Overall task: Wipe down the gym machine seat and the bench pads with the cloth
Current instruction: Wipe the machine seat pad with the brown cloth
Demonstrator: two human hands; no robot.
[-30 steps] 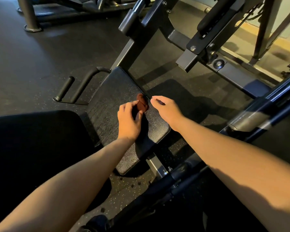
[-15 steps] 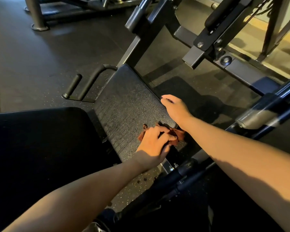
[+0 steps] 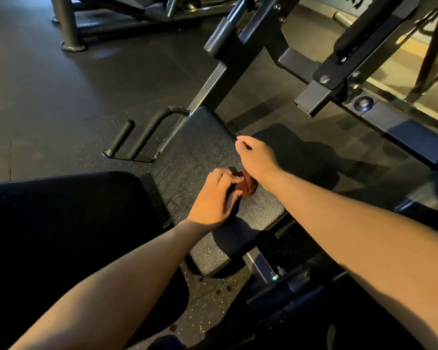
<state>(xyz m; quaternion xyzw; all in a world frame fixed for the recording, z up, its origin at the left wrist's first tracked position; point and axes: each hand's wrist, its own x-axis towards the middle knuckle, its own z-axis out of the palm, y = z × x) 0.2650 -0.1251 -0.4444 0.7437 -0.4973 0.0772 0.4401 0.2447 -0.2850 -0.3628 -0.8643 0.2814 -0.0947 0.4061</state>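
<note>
I'm gripping the brown cloth [image 3: 247, 188] in my left hand [image 3: 211, 198] mid-frame on the seat [image 3: 200, 152]. My right hand [image 3: 257, 157] is overlapping it, curled, hold unclear. Handles [image 3: 139, 137] are sitting centre-left.

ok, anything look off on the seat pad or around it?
Nothing stands out. The seat pad looks intact, no tears or spills visible; the cloth is bunched in the left hand on it.
</note>
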